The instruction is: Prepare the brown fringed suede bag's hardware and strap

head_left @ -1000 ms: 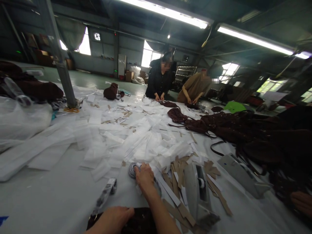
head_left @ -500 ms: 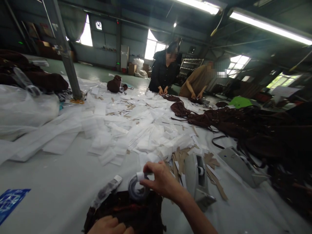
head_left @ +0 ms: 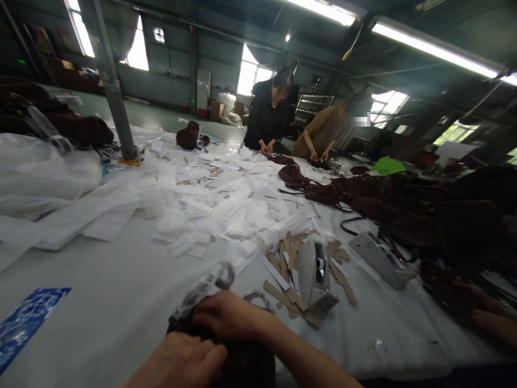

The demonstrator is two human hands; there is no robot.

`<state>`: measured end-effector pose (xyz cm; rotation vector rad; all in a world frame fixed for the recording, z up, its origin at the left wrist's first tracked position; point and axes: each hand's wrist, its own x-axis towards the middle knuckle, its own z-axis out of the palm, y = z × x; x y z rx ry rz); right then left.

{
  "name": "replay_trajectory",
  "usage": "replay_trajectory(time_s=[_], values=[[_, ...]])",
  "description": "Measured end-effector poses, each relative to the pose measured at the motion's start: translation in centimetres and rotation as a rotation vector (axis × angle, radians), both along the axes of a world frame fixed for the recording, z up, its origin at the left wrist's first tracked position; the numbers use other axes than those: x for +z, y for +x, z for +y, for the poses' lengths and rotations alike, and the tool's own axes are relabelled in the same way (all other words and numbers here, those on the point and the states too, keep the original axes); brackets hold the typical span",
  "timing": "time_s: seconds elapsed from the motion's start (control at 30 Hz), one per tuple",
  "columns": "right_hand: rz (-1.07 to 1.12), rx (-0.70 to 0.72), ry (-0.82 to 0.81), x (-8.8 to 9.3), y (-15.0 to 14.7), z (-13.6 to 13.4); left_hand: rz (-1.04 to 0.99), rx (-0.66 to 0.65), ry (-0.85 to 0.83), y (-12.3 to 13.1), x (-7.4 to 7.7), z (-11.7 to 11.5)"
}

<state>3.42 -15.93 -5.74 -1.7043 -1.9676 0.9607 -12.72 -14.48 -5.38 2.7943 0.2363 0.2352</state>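
Note:
A dark brown bag (head_left: 246,358) lies at the near edge of the white table. My left hand (head_left: 181,358) is closed on its near side, with the fingers curled on the dark material. Across the top of the bag reaches my right hand (head_left: 226,315); its fingertips are hidden in or behind the bag. Clear plastic wrapping (head_left: 202,288) sticks up at the bag's far left corner, beyond my hands. Behind my right wrist shows part of a wrapped ring-shaped piece (head_left: 258,298).
Two grey tape dispensers (head_left: 313,280) stand right of centre by brown paper strips (head_left: 285,291). White sheets (head_left: 218,207) cover the middle. Dark brown bags (head_left: 404,210) pile up on the right. A blue patterned packet (head_left: 32,320) lies left. Two people work across the table.
My right hand has left the wrapped ring and moved left and down onto the bag. The plastic wrapping has shifted to the right. The view has shifted, and more brown strips show near the dispenser.

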Motion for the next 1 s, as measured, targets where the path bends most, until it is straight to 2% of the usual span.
replay_trajectory(time_s=[0.1,0.17,0.23,0.33,0.4,0.43,0.5,0.6,0.73,0.83,1.0], values=[[0.103,-0.170,0.179,3.3,2.5,-0.6,0.036,0.068,-0.035,0.9,2.8,2.2],[0.135,-0.205,0.267,3.5,3.0,-1.5,0.046,0.087,-0.052,1.6,3.0,3.4],[0.133,-0.280,0.337,2.2,3.1,-2.5,0.066,0.120,-0.073,2.2,1.8,4.6],[0.159,-0.637,0.400,-1.0,3.0,-3.7,0.107,0.251,-0.156,3.0,-1.4,6.3],[0.290,-0.842,0.266,-3.1,2.8,-4.2,0.109,0.310,-0.267,3.2,-3.4,7.3],[0.386,-0.893,0.151,-3.9,2.6,-4.3,0.096,0.320,-0.324,3.2,-4.1,7.7],[0.539,-0.906,-0.078,-5.4,1.7,-4.4,0.060,0.307,-0.414,3.2,-4.9,8.4],[0.592,-0.824,-0.221,-7.1,-0.1,-4.1,0.041,0.273,-0.492,3.2,-4.9,8.9],[0.584,-0.725,-0.237,-8.2,-1.4,-3.3,0.114,0.307,-0.439,4.2,-4.4,8.9],[0.494,-0.690,-0.191,-8.3,-1.6,-3.2,0.162,0.336,-0.356,5.9,-4.9,8.7],[0.380,-0.665,-0.107,-8.8,-1.5,-3.7,0.070,0.212,-0.497,7.7,-6.7,9.0]])
